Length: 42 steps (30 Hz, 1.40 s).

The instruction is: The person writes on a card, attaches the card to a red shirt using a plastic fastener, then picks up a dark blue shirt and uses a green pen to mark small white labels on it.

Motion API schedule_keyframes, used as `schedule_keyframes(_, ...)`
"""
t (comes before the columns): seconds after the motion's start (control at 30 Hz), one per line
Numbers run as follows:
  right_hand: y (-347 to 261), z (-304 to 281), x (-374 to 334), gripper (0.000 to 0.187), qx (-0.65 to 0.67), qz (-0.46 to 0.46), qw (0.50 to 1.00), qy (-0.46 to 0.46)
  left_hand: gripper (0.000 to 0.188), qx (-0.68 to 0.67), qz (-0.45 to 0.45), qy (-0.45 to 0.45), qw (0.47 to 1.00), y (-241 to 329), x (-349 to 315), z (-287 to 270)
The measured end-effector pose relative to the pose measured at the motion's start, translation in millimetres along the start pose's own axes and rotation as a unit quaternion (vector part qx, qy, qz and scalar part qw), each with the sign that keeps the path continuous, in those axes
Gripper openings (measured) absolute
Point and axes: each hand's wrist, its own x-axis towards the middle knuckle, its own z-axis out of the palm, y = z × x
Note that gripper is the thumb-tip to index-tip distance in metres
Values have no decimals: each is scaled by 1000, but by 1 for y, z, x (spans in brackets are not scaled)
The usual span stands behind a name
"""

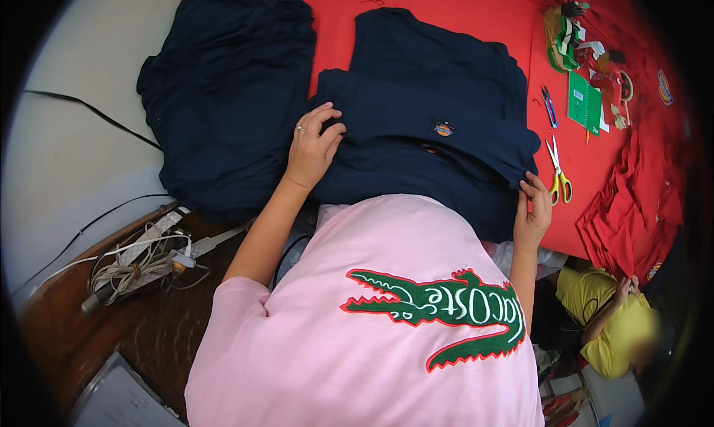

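Note:
A navy shirt [416, 111] lies partly folded in front of me, one folded layer making a wide band across it. Near the middle of that band sits a small neck label [443, 129]. My left hand [315, 140], with a ring on one finger, has its curled fingers on the band's left end. At the right end, my right hand [534, 204] pinches the band's lower corner. The thumb sides of both grips are partly hidden by cloth and fingers. More navy fabric [238, 100] is heaped just left of the shirt.
Right of the shirt, yellow-handled scissors [558, 175], blue thread snips [550, 107] and a green notebook [584, 102] lie on red cloth [547, 226]. Crumpled red garments [632, 204] are at far right. Coiled cables [137, 267] lie lower left. A person in yellow [606, 315] is lower right.

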Motion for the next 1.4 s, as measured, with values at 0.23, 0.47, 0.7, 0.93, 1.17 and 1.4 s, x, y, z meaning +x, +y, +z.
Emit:
schedule_keyframes(0.23, -5, 4, 6, 17, 6, 0, 1000, -10, 26, -1, -3, -1, 1000, -1, 1, 3)
schedule_keyframes(0.47, 10, 15, 67, 12, 102, 49, 992, 56, 11, -4, 10, -7, 1000, 14, 39, -12)
schedule_keyframes(0.7, 30, 69, 202, 20, 215, 104, 967, 86, 13, -13, -12, 18, 1000, -7, 143, 14)
schedule_keyframes(0.93, 41, 145, 270, 28, 8, 188, 982, 7, 32, 52, -125, 15, 991, -59, 209, 83)
schedule_keyframes(1.17, 83, 163, 267, 19, 345, 214, 907, 114, 29, -11, -218, -19, 976, -74, 222, 92)
schedule_keyframes(1.4, 92, 118, 263, 14, 518, 310, 772, 199, 28, -95, -297, 63, 948, -68, 227, 75)
